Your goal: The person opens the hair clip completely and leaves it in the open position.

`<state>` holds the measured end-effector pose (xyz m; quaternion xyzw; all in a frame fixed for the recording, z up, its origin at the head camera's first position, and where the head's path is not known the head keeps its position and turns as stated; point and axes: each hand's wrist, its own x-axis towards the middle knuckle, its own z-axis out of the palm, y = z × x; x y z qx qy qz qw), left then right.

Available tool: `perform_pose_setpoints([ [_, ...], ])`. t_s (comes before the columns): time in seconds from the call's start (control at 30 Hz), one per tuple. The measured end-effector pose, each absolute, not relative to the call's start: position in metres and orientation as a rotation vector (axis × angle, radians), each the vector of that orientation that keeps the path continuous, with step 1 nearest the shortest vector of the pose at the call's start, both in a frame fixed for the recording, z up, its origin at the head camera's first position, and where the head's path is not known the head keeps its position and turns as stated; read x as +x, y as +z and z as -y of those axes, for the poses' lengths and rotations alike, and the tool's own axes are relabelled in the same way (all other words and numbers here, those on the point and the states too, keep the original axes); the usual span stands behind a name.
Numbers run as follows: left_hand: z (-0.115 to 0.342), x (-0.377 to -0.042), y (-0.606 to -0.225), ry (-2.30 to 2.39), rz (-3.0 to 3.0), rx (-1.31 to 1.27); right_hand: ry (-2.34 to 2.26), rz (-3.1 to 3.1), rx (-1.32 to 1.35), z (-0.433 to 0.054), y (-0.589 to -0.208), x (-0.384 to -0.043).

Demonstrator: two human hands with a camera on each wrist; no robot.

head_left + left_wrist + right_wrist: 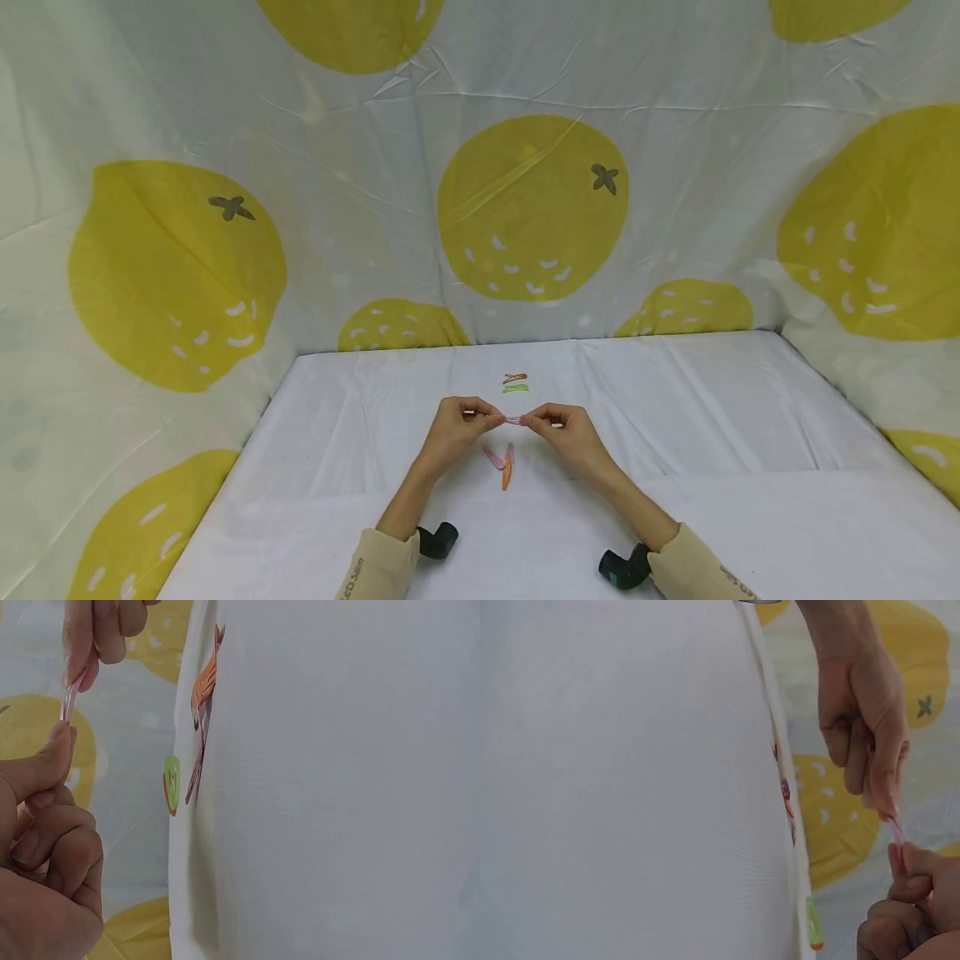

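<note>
A pink snap hair clip is stretched level between my two hands above the table. The left hand pinches one end of it between thumb and forefinger. At its other end, the thumb and forefinger of the right hand pinch it. Most of the clip is covered by the fingertips, with a short pink length showing between them. Beyond the hands lie a green hair clip and a brownish-orange hair clip. Nearer to me, an orange hair clip lies against a pink hair clip.
A white cloth covers the table. Behind and beside it hangs a pale curtain printed with yellow lemons. Black camera mounts sit at both wrists, next to the beige sleeves.
</note>
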<state>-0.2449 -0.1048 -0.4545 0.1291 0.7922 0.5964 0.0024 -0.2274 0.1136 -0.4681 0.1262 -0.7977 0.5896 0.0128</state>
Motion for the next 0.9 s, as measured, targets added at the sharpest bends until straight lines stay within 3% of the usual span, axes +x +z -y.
perform_pose_setpoints([
  [0.47,0.09,-0.238,-0.452,1.689,-2.784,0.511,1.582,2.367,0.537,-0.11,-0.474,-0.23],
  [0.9,0.095,-0.241,-0.45,1.572,-2.857,0.531,1.51,2.432,0.512,-0.114,-0.474,-0.231],
])
